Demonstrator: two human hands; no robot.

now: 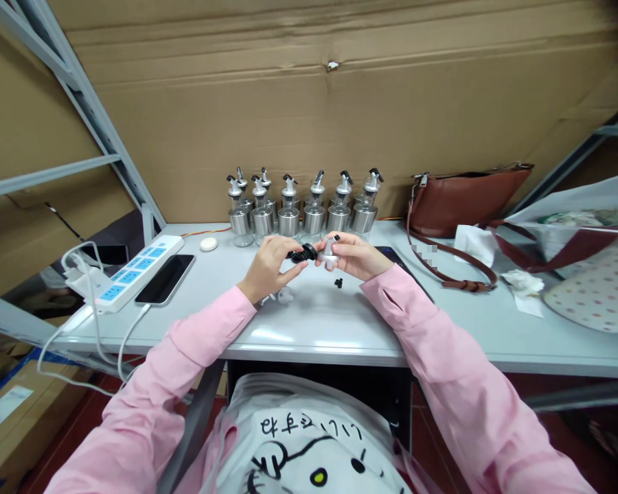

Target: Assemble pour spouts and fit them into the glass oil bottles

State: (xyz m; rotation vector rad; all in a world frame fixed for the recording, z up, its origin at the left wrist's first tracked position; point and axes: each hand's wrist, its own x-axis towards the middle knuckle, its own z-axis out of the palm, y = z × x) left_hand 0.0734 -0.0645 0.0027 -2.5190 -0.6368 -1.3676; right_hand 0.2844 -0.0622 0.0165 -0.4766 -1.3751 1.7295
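Note:
My left hand pinches a small black ring-shaped part above the white table. My right hand grips a white and silver spout cap, held right against the black part. Both hands are closed, meeting at the table's middle. A tiny black piece lies on the table just below my right hand. A small white piece rests near my left wrist. Behind the hands stands a row of several glass and steel dispenser bottles with pour spouts.
A white and blue power strip and a black phone lie at the left, with cables hanging off the edge. A brown leather bag, crumpled tissues and a dotted bag are at the right. Cardboard forms the back wall.

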